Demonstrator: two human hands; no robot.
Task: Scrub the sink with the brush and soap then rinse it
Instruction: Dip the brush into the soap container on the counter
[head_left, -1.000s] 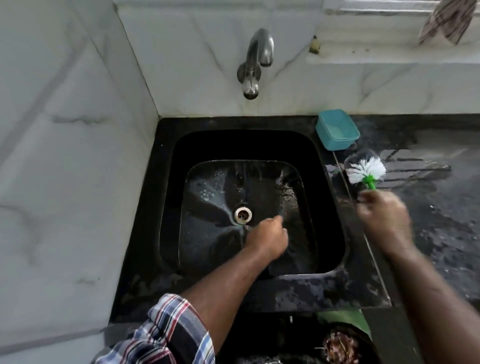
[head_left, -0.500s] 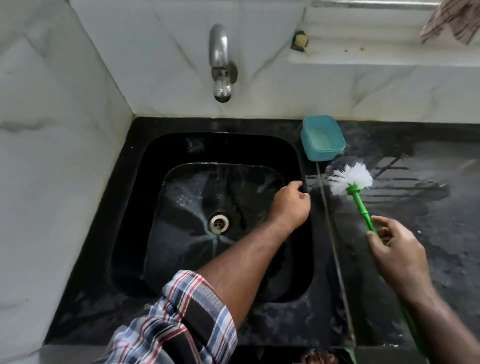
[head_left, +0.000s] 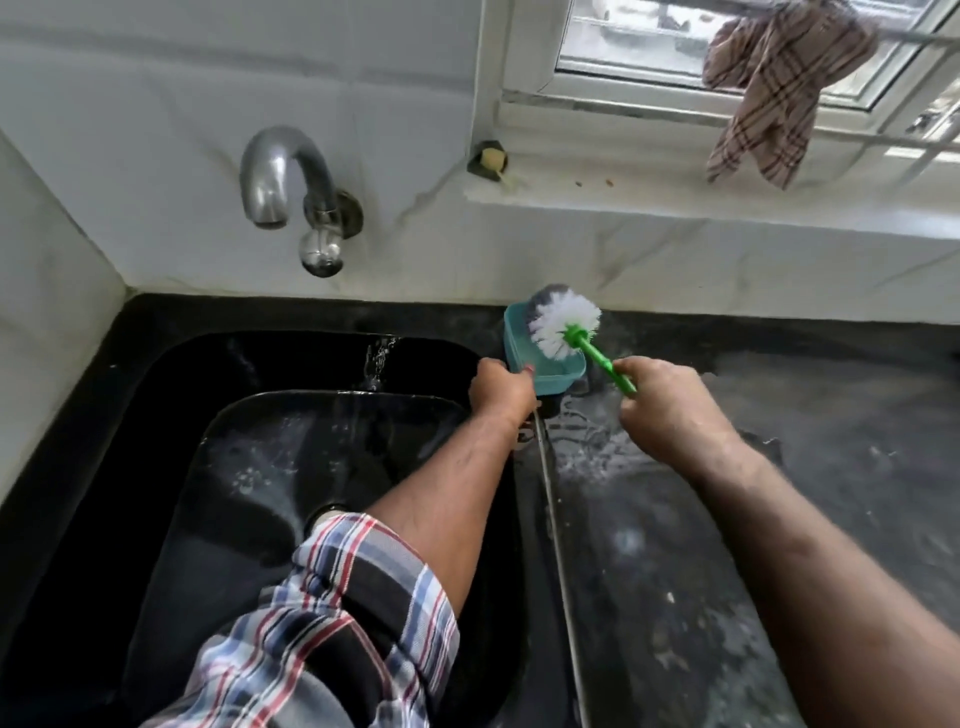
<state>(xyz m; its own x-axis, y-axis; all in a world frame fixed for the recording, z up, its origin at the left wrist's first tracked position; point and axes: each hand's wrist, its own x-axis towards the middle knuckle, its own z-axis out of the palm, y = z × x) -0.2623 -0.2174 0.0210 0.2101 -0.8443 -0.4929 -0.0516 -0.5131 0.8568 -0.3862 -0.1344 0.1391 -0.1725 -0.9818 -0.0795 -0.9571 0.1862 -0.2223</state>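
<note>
At the back corner of the wet sink (head_left: 171, 415), the left hand (head_left: 501, 389) grips the teal soap dish (head_left: 551, 375) while the right hand (head_left: 662, 402) clasps the brush (head_left: 563, 325), bristles over the dish. Judged stage: loading soap; further scrubbing and rinsing remain.

No readable text, label, brand, number or sign can be made out on anything shown.
</note>
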